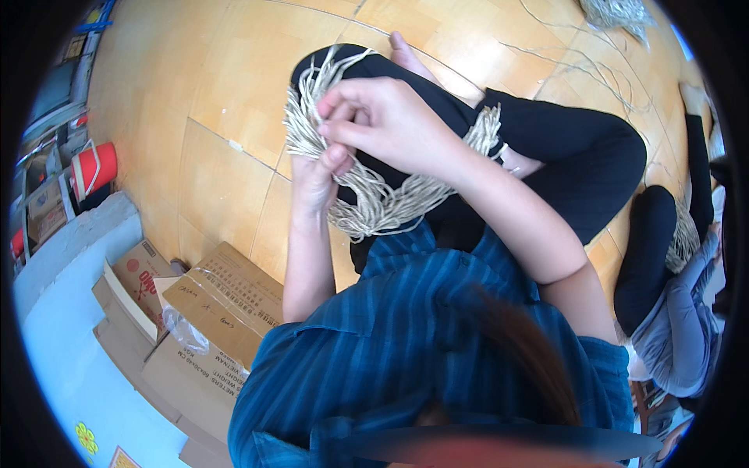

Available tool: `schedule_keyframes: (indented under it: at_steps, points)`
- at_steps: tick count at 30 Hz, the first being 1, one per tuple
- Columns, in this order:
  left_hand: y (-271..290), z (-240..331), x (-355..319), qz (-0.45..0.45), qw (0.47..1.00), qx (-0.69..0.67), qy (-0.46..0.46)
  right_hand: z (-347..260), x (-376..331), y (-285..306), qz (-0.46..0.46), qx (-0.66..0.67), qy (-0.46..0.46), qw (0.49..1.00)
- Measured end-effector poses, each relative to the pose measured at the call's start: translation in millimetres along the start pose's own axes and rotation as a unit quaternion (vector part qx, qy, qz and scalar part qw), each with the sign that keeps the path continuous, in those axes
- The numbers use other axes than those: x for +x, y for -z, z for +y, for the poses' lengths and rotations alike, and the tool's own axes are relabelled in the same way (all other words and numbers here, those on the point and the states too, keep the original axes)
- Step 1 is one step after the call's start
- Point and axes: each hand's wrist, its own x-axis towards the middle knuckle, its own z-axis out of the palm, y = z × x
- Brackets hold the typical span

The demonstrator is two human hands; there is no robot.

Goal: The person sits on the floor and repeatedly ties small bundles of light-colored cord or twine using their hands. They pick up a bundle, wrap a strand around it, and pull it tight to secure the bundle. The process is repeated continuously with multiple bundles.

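Note:
A thick bundle of pale beige cord (pixel 382 204) lies in loops across my lap, over black trousers. At its upper left end the strands fan out and hang over my knee. My left hand (pixel 314 178) grips the bundle from below near that end, thumb on top and most fingers hidden under the strands. Above it, my right hand (pixel 390 121) has its thumb and fingertips pinched together at the strands. Exactly which strands they hold is hidden. The bundle's other end, with cut or looped tips (pixel 485 129), rests by my right shin.
Loose cords (pixel 601 70) trail over the tiled floor towards a clear plastic bag (pixel 616 14). Cardboard boxes (pixel 234 292) stand at my left by a low pale blue wall (pixel 70 249). Behind it is a red bucket (pixel 95 168). Another person (pixel 679 327) sits at the right with a cord bundle.

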Motion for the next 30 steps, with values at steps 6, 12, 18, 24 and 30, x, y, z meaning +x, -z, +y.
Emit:
schedule_keyframes:
  at_steps: [6, 12, 18, 24, 30]
  points:
    - [-20, 8, -2, 0.051, 0.998, 0.022, 0.014, 7, -9, 46, 0.023, -0.011, -0.023, 0.999]
    - [-29, 11, 3, 0.004, 0.992, -0.124, -0.024, 21, -59, 66, -0.096, -0.187, -0.108, 0.972]
    - [-17, 12, 0, -0.014, 0.987, -0.156, 0.040, 32, -71, 61, -0.105, -0.224, -0.104, 0.963]
    - [-13, 17, 7, -0.053, 0.973, -0.203, 0.092, 19, -66, 45, -0.092, -0.310, 0.049, 0.945]
    - [-26, 21, 4, -0.015, 0.995, -0.009, 0.099, -17, -39, 64, -0.190, -0.181, -0.113, 0.958]
